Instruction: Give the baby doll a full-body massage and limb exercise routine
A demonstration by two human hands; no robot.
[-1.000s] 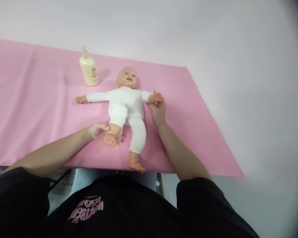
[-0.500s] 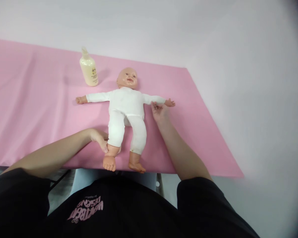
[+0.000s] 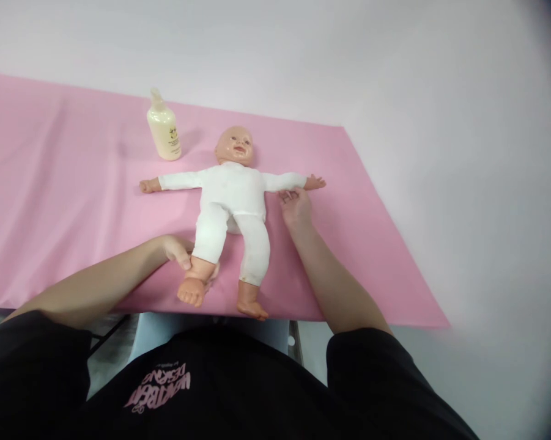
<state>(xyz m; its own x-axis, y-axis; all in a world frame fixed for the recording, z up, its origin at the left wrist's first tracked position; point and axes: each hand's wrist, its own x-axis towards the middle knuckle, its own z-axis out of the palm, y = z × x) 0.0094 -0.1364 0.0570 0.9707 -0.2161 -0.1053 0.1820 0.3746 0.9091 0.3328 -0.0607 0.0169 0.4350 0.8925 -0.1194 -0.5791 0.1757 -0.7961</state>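
Doll (image 3: 233,190) lies feet toward the table's (image 3: 362,263) near edge, its leg (image 3: 211,232), held in my left hand (image 3: 178,250), now swung further left, my right hand (image 3: 297,209) curled by its outstretched arm (image 3: 285,181), grip unclear.

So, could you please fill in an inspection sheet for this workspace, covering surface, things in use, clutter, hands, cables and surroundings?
Surface: pink cover, creased toward the left.
Things in use: doll, on its back, arms spread.
Clutter: nothing seen besides an upright bottle, left of the doll's head.
Hands: left hand holds a leg near the ankle; right hand is at an arm, grip unclear.
Cables: nothing seen for certain.
Surroundings: pale backdrop.
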